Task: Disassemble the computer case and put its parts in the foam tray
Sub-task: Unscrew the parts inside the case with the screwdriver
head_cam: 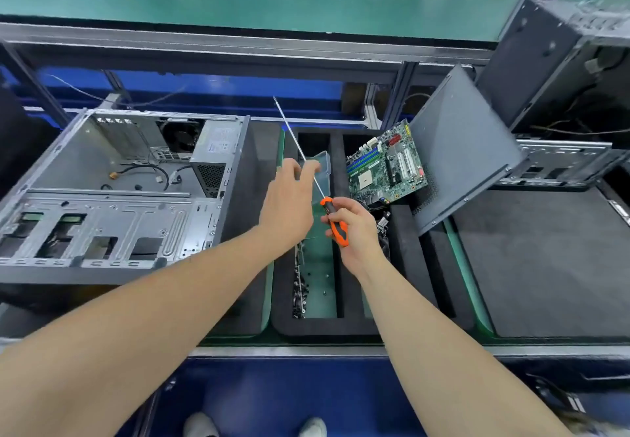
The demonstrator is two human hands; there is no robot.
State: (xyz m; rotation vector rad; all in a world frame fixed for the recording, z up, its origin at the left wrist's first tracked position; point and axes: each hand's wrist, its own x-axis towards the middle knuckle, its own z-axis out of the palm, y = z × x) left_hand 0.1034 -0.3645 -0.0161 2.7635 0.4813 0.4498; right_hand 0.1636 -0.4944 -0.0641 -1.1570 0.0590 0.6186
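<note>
The black foam tray (327, 329) sits in the centre of the frame, cut into long rectangular slots. Its left slot has a smooth green floor, with small dark screws (300, 286) strewn along the left wall. At that slot's far end lies a clear plastic box (324, 164) with rounded corners. In the next slot to the right a green motherboard (385, 167) stands tilted, and a flat grey panel (463, 150) leans over the tray's right side.

The case (112, 218) lies open at left centre, just beside the tray. It is bare stamped sheet metal with punched openings. Inside it are a boxy grey power supply (218, 150), a round black fan (180, 136) and loose cables (150, 170).

The left hand (289, 204) reaches over the tray, its fingers at the near corner of the box; I cannot tell whether they hold it. The right hand (354, 228) is wrapped round the orange-and-black handle of a screwdriver (335, 222), whose thin steel shaft slants to the upper left, above the tray.

A dark second case (545, 61) stands at upper right, and a matte black mat (545, 266) lies at lower right.
</note>
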